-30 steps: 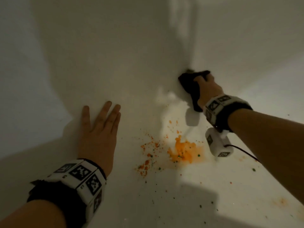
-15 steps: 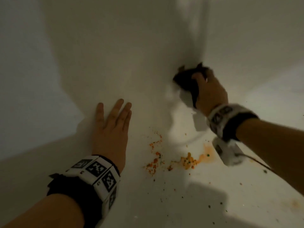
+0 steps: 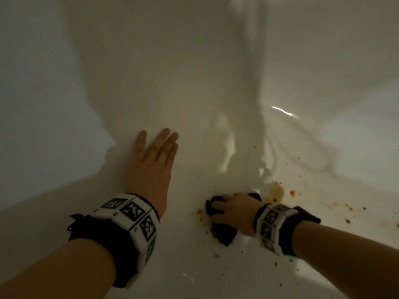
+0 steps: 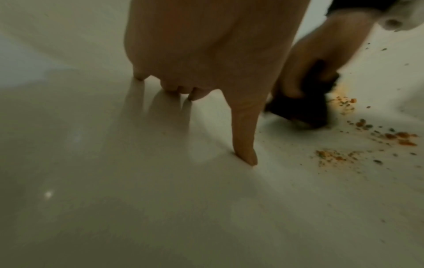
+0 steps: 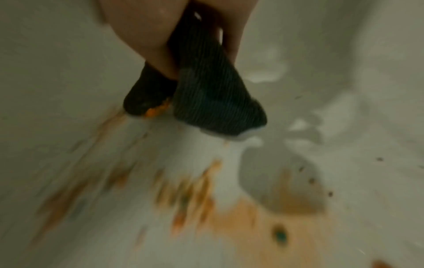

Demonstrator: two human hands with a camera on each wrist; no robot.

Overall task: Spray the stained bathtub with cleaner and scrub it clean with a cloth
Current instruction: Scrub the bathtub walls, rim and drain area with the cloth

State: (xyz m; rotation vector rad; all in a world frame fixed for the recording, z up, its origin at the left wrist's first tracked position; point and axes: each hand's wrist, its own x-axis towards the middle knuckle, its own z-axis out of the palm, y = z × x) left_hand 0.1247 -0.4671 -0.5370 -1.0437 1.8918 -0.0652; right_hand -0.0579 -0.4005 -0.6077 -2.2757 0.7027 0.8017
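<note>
The white bathtub [image 3: 194, 83] fills the head view. An orange stain [image 3: 275, 192] with orange and dark crumbs lies on its floor at right. My right hand [image 3: 233, 211] grips a dark cloth [image 3: 224, 233] and presses it onto the tub floor beside the stain. In the right wrist view the cloth [image 5: 211, 94] carries orange residue at one corner, above a smeared orange stain [image 5: 241, 214]. My left hand [image 3: 154, 157] lies flat on the tub floor, fingers straight; the left wrist view shows its fingertips [image 4: 246, 156] touching the surface, with the cloth [image 4: 300, 108] to the right.
White foam or wet streaks [image 3: 226, 145] run down the tub's far slope. Crumbs [image 4: 367, 141] are scattered right of my left hand. The tub walls rise at left and right. No spray bottle is in view.
My right hand has dragged the cloth down from the far slope to the tub floor near me, across the stain, which is now smeared thin. The left hand stays flat.
</note>
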